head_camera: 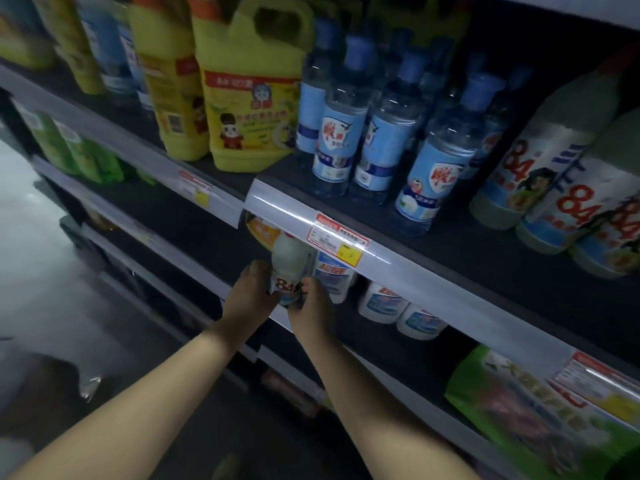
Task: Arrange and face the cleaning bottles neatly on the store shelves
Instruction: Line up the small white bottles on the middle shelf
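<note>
- On the second shelf down, just under the price rail [349,242], I have a white "84" bottle [289,268] held between both hands, tipped slightly with its neck toward the rail.
- My left hand [251,294] wraps the bottle's left flank, fingers curled round the label; my right hand [311,301] pinches its lower right side with thumb and fingertips. Both are closed on the bottle, neither is spread.
- Both forearms reach in from the near edge, roughly parallel, wrists bent slightly inward toward each other.
- The bottle looks like stiff plastic with a smooth, likely slick label; if full, I judge it moderately heavy for its size. The body at label height seems the safest hold, not the narrow neck.
- Just right of it stand white bottles with blue labels [334,278], close enough to knock while turning.
- On the shelf above, matching "84" bottles [533,174] sit at far right, clear blue-capped bottles [341,133] in the middle, yellow jugs [249,98] at left.
- Facing is not finished, in my judgement: the "84" mark points left of front.
</note>
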Motion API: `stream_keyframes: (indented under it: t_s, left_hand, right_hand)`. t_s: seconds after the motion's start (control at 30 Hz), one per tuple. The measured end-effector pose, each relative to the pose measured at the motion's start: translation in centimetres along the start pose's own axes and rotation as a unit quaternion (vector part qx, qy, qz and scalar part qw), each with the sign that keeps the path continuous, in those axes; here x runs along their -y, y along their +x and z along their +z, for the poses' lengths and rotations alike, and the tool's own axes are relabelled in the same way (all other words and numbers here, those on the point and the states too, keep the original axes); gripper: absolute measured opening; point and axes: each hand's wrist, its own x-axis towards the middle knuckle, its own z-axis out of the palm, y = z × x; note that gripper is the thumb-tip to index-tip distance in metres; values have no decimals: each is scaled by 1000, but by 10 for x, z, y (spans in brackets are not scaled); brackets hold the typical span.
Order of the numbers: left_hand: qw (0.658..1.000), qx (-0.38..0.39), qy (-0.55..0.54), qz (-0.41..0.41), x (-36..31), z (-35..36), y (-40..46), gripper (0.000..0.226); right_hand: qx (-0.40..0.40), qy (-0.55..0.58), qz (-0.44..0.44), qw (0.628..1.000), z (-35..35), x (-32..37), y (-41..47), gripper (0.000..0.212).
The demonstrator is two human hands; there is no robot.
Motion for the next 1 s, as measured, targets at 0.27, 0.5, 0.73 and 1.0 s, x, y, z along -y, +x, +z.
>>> stream_keyframes:
  t_s: [0.27, 0.5, 0.73, 1.0]
  left_hand:
    - [996, 76, -50, -18, 3, 9, 35, 74]
    - [993, 16, -114, -1, 10, 12, 14, 63]
    - [988, -59, -132, 47, 6, 4, -28, 48]
    - [993, -80, -70, 49, -28, -36, -76, 51]
  right_hand:
    - [-18, 45, 33, 998, 18, 0, 28, 57]
    - [-24, -19, 3, 1000, 17, 1, 30, 31]
    - [-7, 61, -11, 998, 1, -2, -4, 14]
    - [-40, -82, -203, 975, -32, 16, -54, 49]
